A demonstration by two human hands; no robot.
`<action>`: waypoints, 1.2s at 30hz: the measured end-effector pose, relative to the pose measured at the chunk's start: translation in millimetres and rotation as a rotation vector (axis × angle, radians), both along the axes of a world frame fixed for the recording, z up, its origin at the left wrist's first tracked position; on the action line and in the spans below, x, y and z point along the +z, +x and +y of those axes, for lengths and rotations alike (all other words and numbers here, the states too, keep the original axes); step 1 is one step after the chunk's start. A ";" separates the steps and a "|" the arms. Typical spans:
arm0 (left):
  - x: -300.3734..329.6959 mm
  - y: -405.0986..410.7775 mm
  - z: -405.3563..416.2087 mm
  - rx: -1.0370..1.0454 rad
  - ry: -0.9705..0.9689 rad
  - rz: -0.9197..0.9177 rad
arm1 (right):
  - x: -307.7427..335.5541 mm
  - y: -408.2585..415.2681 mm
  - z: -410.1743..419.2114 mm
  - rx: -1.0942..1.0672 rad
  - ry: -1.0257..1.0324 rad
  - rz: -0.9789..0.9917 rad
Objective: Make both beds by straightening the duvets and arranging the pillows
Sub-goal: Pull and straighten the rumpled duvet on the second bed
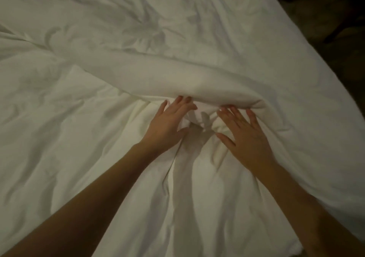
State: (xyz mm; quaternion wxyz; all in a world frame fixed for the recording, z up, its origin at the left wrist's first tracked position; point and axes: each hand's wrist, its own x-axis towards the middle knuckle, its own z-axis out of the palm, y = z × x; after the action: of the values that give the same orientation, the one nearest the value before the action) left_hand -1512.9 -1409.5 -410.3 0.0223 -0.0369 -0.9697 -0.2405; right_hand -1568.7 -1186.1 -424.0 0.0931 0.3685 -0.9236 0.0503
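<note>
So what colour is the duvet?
Plain white, no pattern, seen in the head view: duvet.

Left hand (pixel 167 126) and right hand (pixel 245 136) flat, fingers spread, arms outstretched.

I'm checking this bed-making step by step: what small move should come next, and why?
Probably push both hands outward to flatten the duvet. The left hand and right hand lie flat, fingers straight, at a thick fold running across the bed, with creases bunched between them.
</note>
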 end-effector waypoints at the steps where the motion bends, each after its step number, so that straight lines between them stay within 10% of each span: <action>1: -3.4 -9.4 -1.3 -0.022 -0.028 -0.010 | -1.9 -7.8 -0.6 -0.014 -0.003 -0.011; 13: -34.5 -62.0 -2.5 0.006 -0.137 0.374 | -39.5 -60.6 -8.0 0.043 -0.142 0.026; 23: 22.5 -46.2 3.8 0.145 -0.091 0.170 | 3.4 -22.7 -26.3 -0.055 -0.573 0.037; 28: 101.6 -18.8 -9.0 0.105 0.078 -0.087 | 55.2 4.3 -34.3 -0.191 -0.752 -0.327; 33: 112.8 -20.3 -22.2 0.028 0.082 -0.473 | 64.9 16.3 -35.3 -0.243 -0.524 -0.580; 36: 63.5 -17.7 -16.3 0.182 -0.067 -0.276 | 39.0 13.7 -35.9 -0.289 -0.364 -0.559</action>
State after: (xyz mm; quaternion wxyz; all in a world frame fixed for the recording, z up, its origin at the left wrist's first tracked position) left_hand -1530.6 -1425.9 -346.8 -0.0907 0.0835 -0.9703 -0.2080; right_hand -1555.0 -1222.0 -385.1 -0.0927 0.1834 -0.9318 0.2991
